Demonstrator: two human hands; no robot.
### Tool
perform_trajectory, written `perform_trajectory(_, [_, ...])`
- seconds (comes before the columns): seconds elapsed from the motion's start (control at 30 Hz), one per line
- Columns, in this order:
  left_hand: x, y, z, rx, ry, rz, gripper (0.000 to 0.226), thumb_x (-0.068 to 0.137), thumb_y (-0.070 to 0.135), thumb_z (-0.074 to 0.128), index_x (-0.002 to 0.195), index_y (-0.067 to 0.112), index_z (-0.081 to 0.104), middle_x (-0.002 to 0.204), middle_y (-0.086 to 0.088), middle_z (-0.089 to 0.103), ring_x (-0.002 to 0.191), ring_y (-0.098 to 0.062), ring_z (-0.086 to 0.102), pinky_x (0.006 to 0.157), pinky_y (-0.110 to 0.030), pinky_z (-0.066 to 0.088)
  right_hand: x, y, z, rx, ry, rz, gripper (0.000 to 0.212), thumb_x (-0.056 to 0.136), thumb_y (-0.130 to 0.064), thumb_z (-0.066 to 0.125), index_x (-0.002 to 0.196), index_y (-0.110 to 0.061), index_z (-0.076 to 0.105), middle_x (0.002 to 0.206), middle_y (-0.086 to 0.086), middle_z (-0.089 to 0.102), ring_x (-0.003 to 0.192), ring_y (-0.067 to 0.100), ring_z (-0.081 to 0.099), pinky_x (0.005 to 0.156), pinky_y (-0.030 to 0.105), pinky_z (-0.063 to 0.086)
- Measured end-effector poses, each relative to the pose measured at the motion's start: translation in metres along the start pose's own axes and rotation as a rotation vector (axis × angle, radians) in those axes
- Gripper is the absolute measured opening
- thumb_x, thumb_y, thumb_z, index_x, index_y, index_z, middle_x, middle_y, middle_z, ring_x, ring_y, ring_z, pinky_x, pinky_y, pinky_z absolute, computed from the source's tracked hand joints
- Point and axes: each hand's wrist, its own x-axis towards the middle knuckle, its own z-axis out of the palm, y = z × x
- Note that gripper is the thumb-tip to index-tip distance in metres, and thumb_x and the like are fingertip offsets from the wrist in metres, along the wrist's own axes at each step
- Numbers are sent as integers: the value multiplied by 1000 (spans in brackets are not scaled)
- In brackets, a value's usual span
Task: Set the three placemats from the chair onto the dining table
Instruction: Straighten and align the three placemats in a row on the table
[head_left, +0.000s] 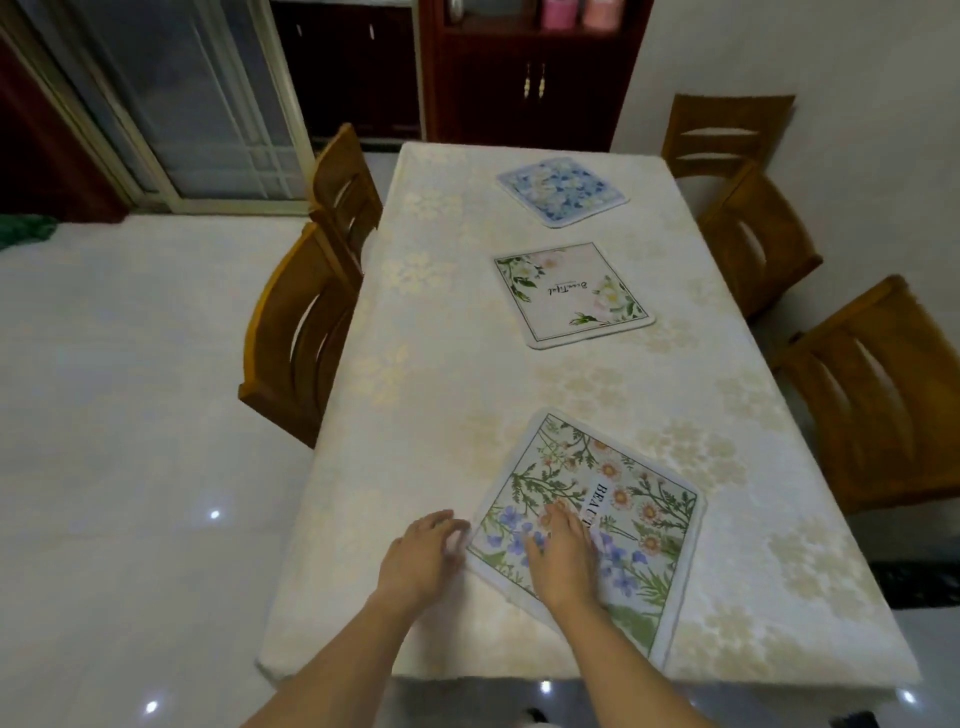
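Three placemats lie in a row on the dining table (426, 364), which wears a cream floral cloth. A blue flowered placemat (562, 191) is farthest, a white one with roses (571, 293) sits in the middle, and a large one with daisies and blue flowers (623, 499) lies nearest, turned at an angle. My right hand (561, 558) rests flat on the near placemat's left part, fingers spread. At that mat's left corner is my left hand (423, 553), with its fingers curled at the edge; whether they pinch the mat is unclear.
Wooden chairs stand around the table: two on the left (301, 332) and three on the right (883, 395). A dark wooden cabinet (524, 73) and a sliding glass door (171, 98) are at the back. Glossy white floor tiles lie to the left.
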Motion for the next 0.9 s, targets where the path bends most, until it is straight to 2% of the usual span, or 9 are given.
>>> perform_trajectory(0.07, [-3,-21,-30,-100,98,-9,33,98,38,54,130,32,60,135,3,61,121,-18,59,101,-35,48,-4,-39,11,108,44,-26,41,98,-32,61,135,-14,57,135,7,60,125,25,55,102,37,48])
perform_trajectory(0.17, [-17,-65,-91,-209,294,18,24,99,34,54,118,27,68,116,5,70,103,-17,65,89,-34,52,-18,-108,31,132,60,-123,23,97,-27,61,116,-15,66,108,3,68,103,23,64,87,35,52])
perform_trajectory(0.27, [-39,-132,-162,-240,439,22,18,99,34,56,110,29,69,105,6,72,93,-17,67,82,-37,57,-27,-194,58,84,57,-241,20,98,-25,58,111,-15,70,104,2,71,98,21,66,83,33,53])
perform_trajectory(0.37, [-64,-209,-227,-124,576,-4,17,99,35,55,108,30,69,101,8,73,89,-17,67,79,-38,57,-29,-280,89,51,127,-329,23,97,-26,57,110,-16,73,106,2,74,97,21,67,85,31,54])
perform_trajectory(0.43, [-81,-254,-270,-31,637,-46,18,98,33,55,106,27,70,99,6,74,88,-21,68,81,-40,55,-30,-331,107,53,177,-365,23,97,-29,56,109,-18,73,106,1,74,97,22,66,87,34,56])
perform_trajectory(0.57, [-102,-314,-336,18,696,-112,16,97,32,56,104,26,70,99,6,74,88,-24,67,77,-37,52,-28,-410,125,105,234,-429,22,97,-29,57,104,-17,73,100,4,73,94,25,65,83,36,53])
perform_trajectory(0.67, [-102,-345,-359,-26,742,-127,16,97,32,57,103,25,70,102,7,73,92,-23,67,79,-36,50,-16,-461,134,171,259,-463,23,97,-29,57,105,-14,73,101,7,74,95,27,67,83,39,54])
perform_trajectory(0.9, [-70,-393,-412,-137,603,-134,16,95,39,58,101,30,69,100,14,73,96,-18,68,87,-39,54,9,-562,155,157,227,-551,20,96,-28,58,95,-12,71,92,5,73,89,26,67,77,38,53])
